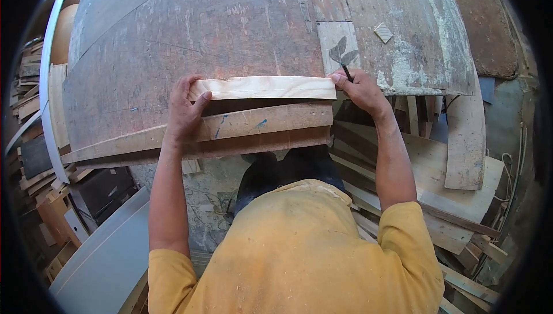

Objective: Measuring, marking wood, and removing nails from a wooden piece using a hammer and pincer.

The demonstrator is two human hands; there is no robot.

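A pale, slightly curved wooden strip (pixel 262 88) lies across the front part of a worn wooden work surface (pixel 173 31). My left hand (pixel 187 103) grips the strip's left end, fingers over the far edge and thumb on the near side. My right hand (pixel 360 92) is at the right end, thumb against the strip, with a thin dark pencil (pixel 347 74) held upright in the closed fingers. Directly below the strip is a stepped edge of older boards (pixel 259 118) with small blue marks.
A small wood offcut (pixel 383 33) lies at the right of the surface. Stacked boards (pixel 415 187) fill the lower right. Scrap wood (pixel 31 89), a long white strip (pixel 56 20), a black box (pixel 101 196) and a light panel (pixel 98 256) stand along the left.
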